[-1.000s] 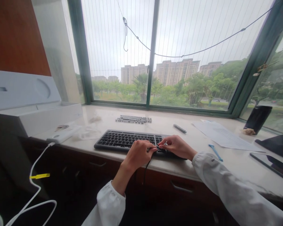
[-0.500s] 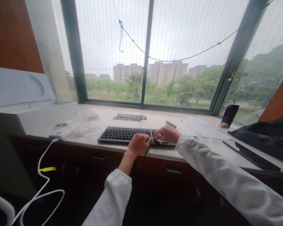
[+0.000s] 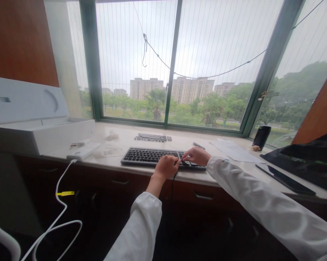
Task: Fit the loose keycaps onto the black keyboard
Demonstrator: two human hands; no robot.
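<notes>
A black keyboard with a grey edge lies along the front of the white counter. My left hand is closed at its front edge, right of the middle, thumb and forefinger together. My right hand reaches in from the right over the keyboard's right part, fingers pinched and pointing down. The two sets of fingertips almost meet over a small dark spot; what they hold is too small to make out. Just below my left hand a black cable hangs over the counter's edge. Behind the keyboard lie rows of grey keycaps.
An open white box stands at the left, near a white power strip with keys on it and crumpled clear plastic. On the right are paper sheets, a dark phone or tablet, a black cylinder and a black bag.
The camera view has turned slightly, so everything sits a little differently in the picture. Both hands stay at the same part of the keyboard, with only slight finger movement.
</notes>
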